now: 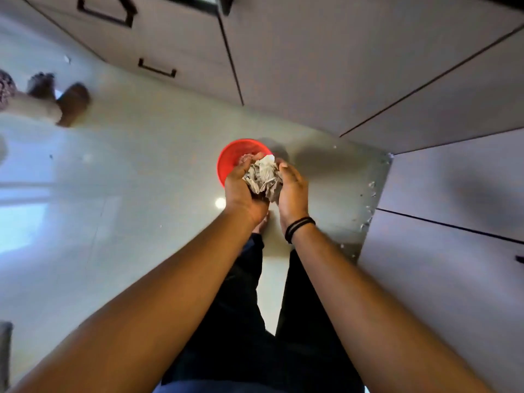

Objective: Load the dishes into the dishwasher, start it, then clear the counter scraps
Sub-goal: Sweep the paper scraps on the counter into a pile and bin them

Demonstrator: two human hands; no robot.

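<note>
A crumpled wad of grey-white paper scraps [263,177] sits cupped between both my hands. My left hand [241,191] curls round its left side and my right hand [293,188], with a black band on the wrist, curls round its right side. Both hands hold the wad directly above a red round bin [229,160] standing on the pale floor. My hands hide most of the bin's inside.
Grey cabinet fronts with black handles [157,68] run along the top and right. Small white scraps [370,191] lie scattered on the floor by the right cabinet base. Another person's feet [59,95] stand at the far left. My own legs are below my arms.
</note>
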